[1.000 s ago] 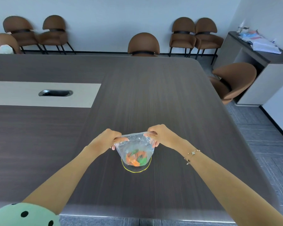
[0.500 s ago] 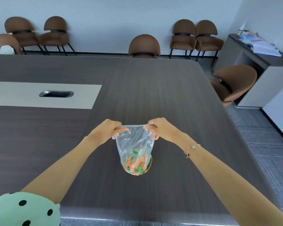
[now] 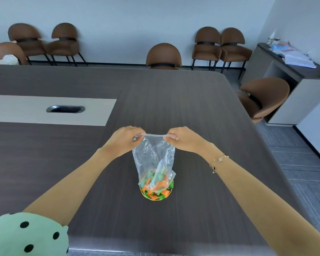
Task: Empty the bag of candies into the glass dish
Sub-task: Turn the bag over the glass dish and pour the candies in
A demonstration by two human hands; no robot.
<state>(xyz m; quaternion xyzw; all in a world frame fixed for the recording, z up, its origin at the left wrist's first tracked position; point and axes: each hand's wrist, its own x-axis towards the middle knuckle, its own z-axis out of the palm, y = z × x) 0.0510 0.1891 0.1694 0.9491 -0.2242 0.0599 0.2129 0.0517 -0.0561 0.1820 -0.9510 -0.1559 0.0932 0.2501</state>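
Observation:
A clear plastic bag (image 3: 153,156) hangs upside down over a small glass dish with a yellow rim (image 3: 171,193) on the dark table. My left hand (image 3: 124,140) pinches one upper corner of the bag and my right hand (image 3: 183,138) pinches the other, stretching its top edge between them. Orange and green wrapped candies (image 3: 155,193) lie heaped in the dish, and some still sit inside the bag's lower end, which touches the heap.
The dark wooden table (image 3: 201,111) has a pale inset panel with a metal cable slot (image 3: 65,109) at the left. Brown chairs (image 3: 163,56) stand at the far edge and right side. A cabinet with papers (image 3: 294,58) is at the far right.
Both hands have lifted the bag higher, so it hangs long and stretched. The candies have slid down out of it into the dish.

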